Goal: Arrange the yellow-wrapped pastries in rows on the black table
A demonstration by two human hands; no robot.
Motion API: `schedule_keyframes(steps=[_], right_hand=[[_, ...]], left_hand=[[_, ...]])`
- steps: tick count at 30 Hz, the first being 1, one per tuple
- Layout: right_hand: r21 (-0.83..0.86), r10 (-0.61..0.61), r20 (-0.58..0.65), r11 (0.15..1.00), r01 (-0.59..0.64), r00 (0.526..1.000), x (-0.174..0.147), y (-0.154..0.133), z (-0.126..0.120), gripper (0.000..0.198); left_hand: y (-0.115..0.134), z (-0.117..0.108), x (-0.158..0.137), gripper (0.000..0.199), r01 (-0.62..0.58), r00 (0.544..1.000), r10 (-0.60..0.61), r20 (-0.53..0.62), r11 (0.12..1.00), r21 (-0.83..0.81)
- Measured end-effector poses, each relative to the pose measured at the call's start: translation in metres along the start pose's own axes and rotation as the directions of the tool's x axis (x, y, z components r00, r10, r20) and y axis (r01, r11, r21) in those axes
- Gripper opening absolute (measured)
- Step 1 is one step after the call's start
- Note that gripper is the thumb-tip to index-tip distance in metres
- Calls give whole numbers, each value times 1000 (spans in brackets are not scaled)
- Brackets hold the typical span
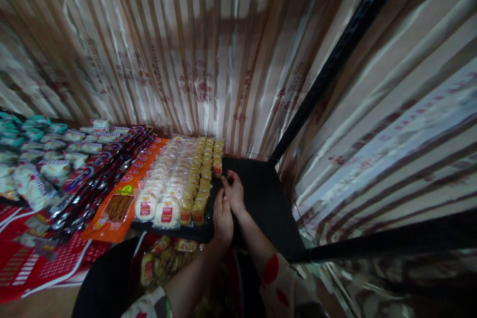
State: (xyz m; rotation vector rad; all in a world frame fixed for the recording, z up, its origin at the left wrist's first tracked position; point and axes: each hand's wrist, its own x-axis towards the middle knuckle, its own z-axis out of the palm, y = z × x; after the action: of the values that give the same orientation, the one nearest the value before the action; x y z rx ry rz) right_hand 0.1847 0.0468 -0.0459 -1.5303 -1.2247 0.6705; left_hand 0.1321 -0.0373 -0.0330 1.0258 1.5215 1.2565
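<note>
Both hands are held close together over a black shelf [266, 208], at the right side of the packed yellow snacks [203, 179]. Left hand [222, 218] is stretched forward, fingers kept straight and close together; whether anything is gripped under the palm cannot be told. Right hand [234, 193] is placed just ahead, fingers loosely curved and partly open, nothing seen in its hold; its fingertips are brought near the front pack of the shortest yellow row, contact can't be confirmed. The yellow snacks are lined up in rows on the shelf, flanked on the left by white round packs [160, 189], then an orange pouch [115, 208], dark red packs [97, 179] and teal packs [33, 126]. More wrapped snacks [164, 261] are seen below the shelf edge, partly covered by the left forearm. A printed curtain [208, 59] is hung behind
</note>
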Motion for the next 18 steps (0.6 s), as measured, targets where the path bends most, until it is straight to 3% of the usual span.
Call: schedule_keyframes(steps=[10,15,18], right_hand=[[299,37,-7,954,-34,999,-102,-15,-53,30],[278,-34,93,961,7,995,-147,-24,-79,24],[217,-41,196,976,-3,980,-168,-17,-84,23]], left_hand=[[-18,-42,-99,29,-83,995,74,59,983,166],[-35,-61,-127,25,-107,989,82,126,974,202],[-58,-71,-130,23,13,993,-42,109,967,253]])
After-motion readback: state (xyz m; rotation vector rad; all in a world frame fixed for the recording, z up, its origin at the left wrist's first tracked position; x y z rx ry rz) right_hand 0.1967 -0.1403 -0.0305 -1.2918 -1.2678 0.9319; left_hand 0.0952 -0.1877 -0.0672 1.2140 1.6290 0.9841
